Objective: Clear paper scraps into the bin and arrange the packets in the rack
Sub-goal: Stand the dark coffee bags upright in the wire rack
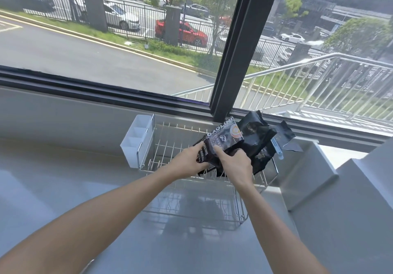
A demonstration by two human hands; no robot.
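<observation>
Left hand: left hand (189, 163) reaches forward on a bare, extended arm, thumb and fingers gripping the lower left edge of the printed packet (221, 143).
Right hand: right hand (234, 163) grips the same packet from the right, index finger laid across its front.
Packet: tilted, over the right half of the wire rack (170, 143), between both hands.
Other packets: two black packets (257, 133) lean in the rack's right end, just behind the held one.
Rack fitting: white plastic holder (136, 139) hangs on the left end.
Surface: glossy grey counter (63, 178), below a large window (127, 39).
</observation>
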